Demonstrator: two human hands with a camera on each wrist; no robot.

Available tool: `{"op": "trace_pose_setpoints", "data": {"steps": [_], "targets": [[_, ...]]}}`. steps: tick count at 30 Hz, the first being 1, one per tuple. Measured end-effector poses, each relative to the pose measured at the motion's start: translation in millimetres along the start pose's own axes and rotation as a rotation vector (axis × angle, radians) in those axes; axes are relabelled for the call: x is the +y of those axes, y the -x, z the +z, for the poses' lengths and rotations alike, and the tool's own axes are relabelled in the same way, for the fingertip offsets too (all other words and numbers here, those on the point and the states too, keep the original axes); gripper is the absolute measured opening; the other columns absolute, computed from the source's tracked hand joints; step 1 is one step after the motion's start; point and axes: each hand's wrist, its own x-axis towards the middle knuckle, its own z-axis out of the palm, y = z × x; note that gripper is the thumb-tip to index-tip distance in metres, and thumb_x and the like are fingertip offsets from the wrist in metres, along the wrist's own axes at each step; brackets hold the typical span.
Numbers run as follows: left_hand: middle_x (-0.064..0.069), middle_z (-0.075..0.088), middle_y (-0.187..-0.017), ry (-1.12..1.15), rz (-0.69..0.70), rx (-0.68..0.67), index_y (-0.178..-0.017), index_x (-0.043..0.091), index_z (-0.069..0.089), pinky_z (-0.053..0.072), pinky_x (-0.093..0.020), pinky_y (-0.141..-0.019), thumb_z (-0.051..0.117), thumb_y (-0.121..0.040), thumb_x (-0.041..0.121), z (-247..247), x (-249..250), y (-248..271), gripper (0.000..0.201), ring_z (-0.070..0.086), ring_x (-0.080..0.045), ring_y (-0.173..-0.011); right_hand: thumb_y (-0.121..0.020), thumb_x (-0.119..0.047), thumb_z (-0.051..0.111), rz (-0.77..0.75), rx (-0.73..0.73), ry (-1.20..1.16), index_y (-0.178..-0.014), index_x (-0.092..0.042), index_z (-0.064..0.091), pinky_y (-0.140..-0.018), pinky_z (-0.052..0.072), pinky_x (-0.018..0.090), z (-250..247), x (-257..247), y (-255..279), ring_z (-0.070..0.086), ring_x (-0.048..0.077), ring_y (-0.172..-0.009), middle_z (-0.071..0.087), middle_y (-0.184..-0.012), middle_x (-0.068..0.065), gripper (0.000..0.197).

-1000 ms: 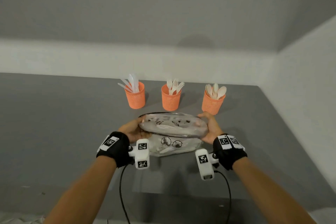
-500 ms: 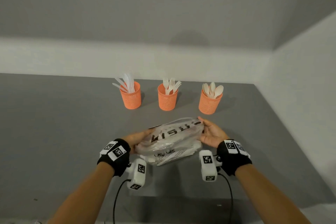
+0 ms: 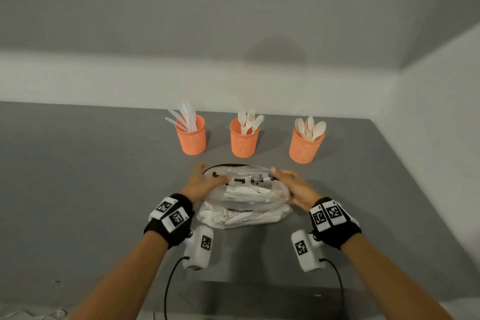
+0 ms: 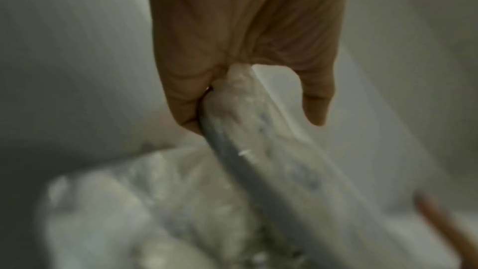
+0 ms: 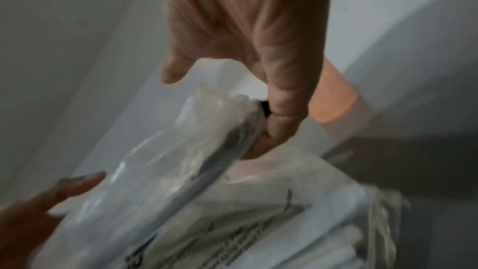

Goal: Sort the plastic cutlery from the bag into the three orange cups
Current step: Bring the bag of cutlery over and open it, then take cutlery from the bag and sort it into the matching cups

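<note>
Both hands are at the mouth of the clear plastic bag (image 3: 246, 195) lying on the grey table (image 3: 78, 189), just in front of the three orange cups (image 3: 244, 141); the left hand (image 3: 201, 184) pinches one end of the rim and the right hand (image 3: 293, 188) pinches the other, fingers curled on the film. White cutlery (image 3: 246, 191) lies inside while knives, forks and spoons already stand in the cups; I judge the opening step is in hand, and next one hand must let go and reach in while the other holds the mouth wide.
</note>
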Motion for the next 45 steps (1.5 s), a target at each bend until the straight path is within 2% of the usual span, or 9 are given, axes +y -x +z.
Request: {"op": "trace_pose_setpoints", "data": {"steps": [3,6,11,16,26,32,36,39,45], "targets": [[-0.013,0.032,-0.131,-0.432,0.221,0.053,-0.132,0.013,0.043,0.032,-0.032,-0.106,0.069,-0.08,0.024,5.8,-8.8,0.9,0.059,0.04,-0.028,-0.123,-0.076,-0.032,0.075,-0.209,0.13,0.467,-0.112,-0.01,0.054,-0.079,0.041,0.024,3.2,0.5,3.4,0.054,0.012,-0.092,0.057,-0.1,-0.003,0.047],[-0.012,0.049,-0.095,-0.486,0.302,0.171,-0.08,0.007,0.058,0.038,-0.028,-0.078,0.058,-0.089,0.02,2.9,-11.4,-3.4,0.015,0.05,-0.029,-0.097,-0.086,-0.027,0.064,-0.254,0.19,0.596,-0.063,-0.013,0.048,-0.053,0.029,0.021,2.9,5.0,-1.0,0.039,0.008,-0.055,0.043,-0.059,-0.005,0.031],[-0.004,0.039,-0.052,-0.35,0.197,0.24,-0.048,0.011,0.036,0.028,-0.028,-0.062,0.048,-0.095,0.028,0.0,3.0,-16.4,0.051,0.039,-0.022,-0.062,-0.095,-0.021,0.051,0.007,0.194,-0.035,-0.078,-0.009,0.056,-0.053,0.046,0.029,-1.5,4.5,-12.7,0.05,0.019,-0.059,0.056,-0.07,0.007,0.021],[-0.012,0.056,-0.088,-0.035,0.196,0.277,-0.075,0.004,0.058,0.036,-0.029,-0.083,0.036,-0.099,0.027,6.8,22.3,-34.3,0.039,0.047,-0.021,-0.092,-0.095,-0.016,0.045,-0.021,0.172,-0.289,-0.093,-0.014,0.062,-0.058,0.049,0.029,-3.9,-7.3,-18.3,0.056,0.02,-0.068,0.062,-0.082,0.007,0.017],[-0.017,0.044,-0.111,-0.493,0.501,0.323,-0.109,-0.003,0.047,0.039,-0.032,-0.077,0.055,-0.085,0.0,10.2,7.4,-33.6,0.025,0.051,-0.032,-0.086,-0.086,0.001,0.048,-0.59,0.381,0.949,-0.104,-0.011,0.058,-0.092,0.035,0.028,-8.0,-7.6,-7.3,0.047,0.026,-0.117,0.053,-0.122,0.011,0.025],[-0.014,0.037,-0.131,-0.716,0.548,0.299,-0.115,0.008,0.046,0.045,-0.036,-0.064,0.052,-0.083,-0.002,20.2,3.3,-10.6,0.034,0.057,-0.034,-0.072,-0.095,-0.039,0.042,-0.277,0.269,1.028,-0.086,-0.003,0.07,-0.075,0.044,0.03,25.0,-15.5,-20.9,0.062,0.031,-0.09,0.067,-0.084,0.016,0.047],[-0.013,0.021,-0.147,-0.905,0.479,0.217,-0.119,0.015,0.046,0.047,-0.037,-0.067,0.048,-0.081,-0.002,26.1,-10.2,-2.5,0.042,0.059,-0.037,-0.092,-0.087,-0.017,0.057,-0.235,0.274,1.054,-0.106,-0.009,0.065,-0.087,0.045,0.031,20.5,-3.9,-21.2,0.059,0.028,-0.107,0.064,-0.115,0.01,0.022],[-0.013,0.024,-0.144,-0.893,0.266,0.113,-0.133,0.021,0.034,0.047,-0.045,-0.093,0.061,-0.079,0.016,14.3,-27.4,-3.3,0.061,0.05,-0.038,-0.117,-0.078,-0.012,0.066,-0.179,0.112,1.138,-0.138,-0.019,0.037,-0.1,0.04,0.033,11.8,1.4,-11.5,0.05,0.03,-0.119,0.039,-0.135,0.011,0.067],[-0.016,0.054,-0.106,-0.7,0.122,-0.089,-0.142,0.021,0.009,0.055,-0.038,-0.065,0.058,-0.079,0.002,7.9,-2.7,-3.6,0.081,0.061,-0.03,-0.078,-0.078,-0.011,0.066,-0.112,0.01,1.106,-0.148,-0.022,0.012,-0.103,0.038,0.035,2.1,-12.5,-9.3,0.04,0.034,-0.129,0.023,-0.145,0.017,0.089]]}}
